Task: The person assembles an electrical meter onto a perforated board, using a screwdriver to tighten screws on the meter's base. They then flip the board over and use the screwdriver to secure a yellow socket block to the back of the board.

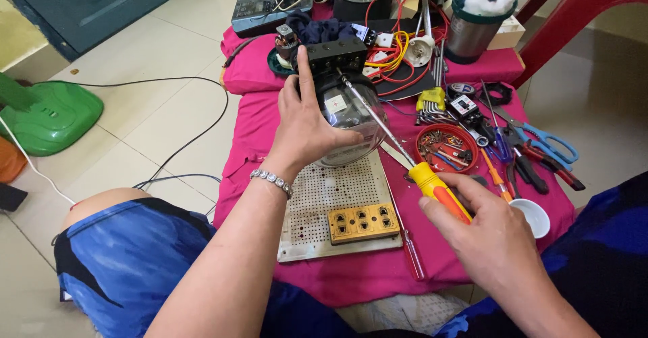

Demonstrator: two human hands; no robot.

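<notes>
Left hand [307, 132] grips domed meter [351, 118] steady w/ fingers closed, while right hand [489, 233] clasps screwdriver [405, 159], tip at its terminal block [336, 54].

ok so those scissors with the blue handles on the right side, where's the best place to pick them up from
Take the blue-handled scissors by the handle loops, coming from above on the far right. The loops lie flat on the pink cloth at the outer edge of the tool pile, while the blades point back in among the pliers. The right hand, gripping the screwdriver, is nearest.
</notes>
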